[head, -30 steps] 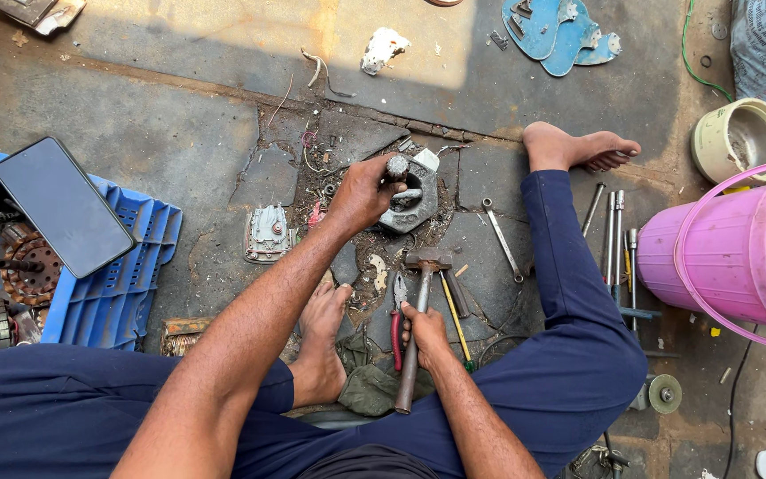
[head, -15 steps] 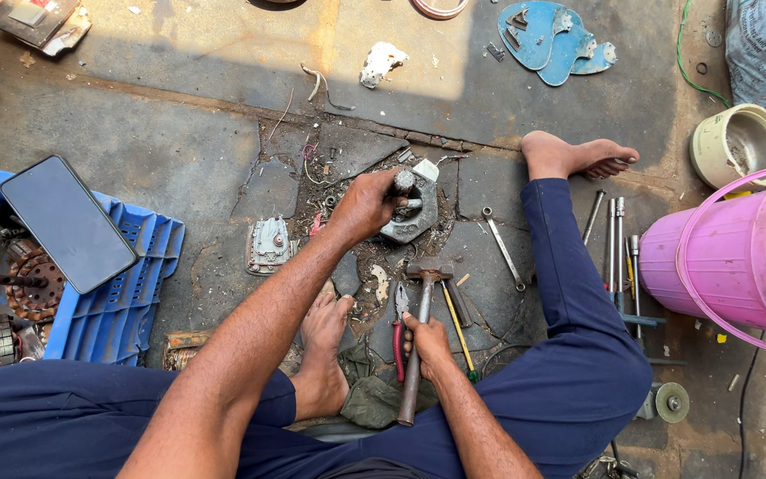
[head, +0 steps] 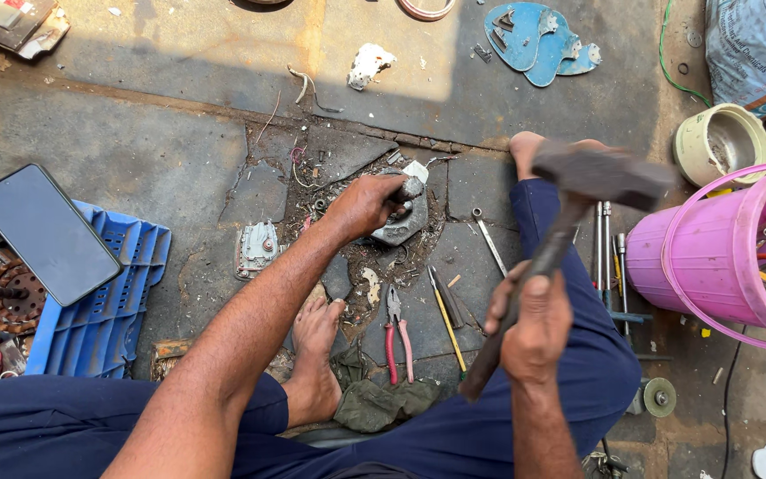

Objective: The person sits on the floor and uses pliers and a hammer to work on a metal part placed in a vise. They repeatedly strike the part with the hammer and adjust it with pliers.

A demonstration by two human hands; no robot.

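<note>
Where it lay low, hammer (head: 578, 191) now raised

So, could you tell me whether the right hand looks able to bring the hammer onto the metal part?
Probably yes: the right hand holds the hammer raised, nothing between, though the left hand grips the metal part.

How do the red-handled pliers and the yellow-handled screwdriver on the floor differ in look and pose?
The red-handled pliers have two curved red grips joined at a pivot; the yellow-handled screwdriver is one thin straight rod. The pliers lie almost straight towards the person; the screwdriver slants, its upper end leaning left. The pliers look wider, the screwdriver narrower. Both lie flat on the stone floor, side by side, untouched by either hand.
</note>
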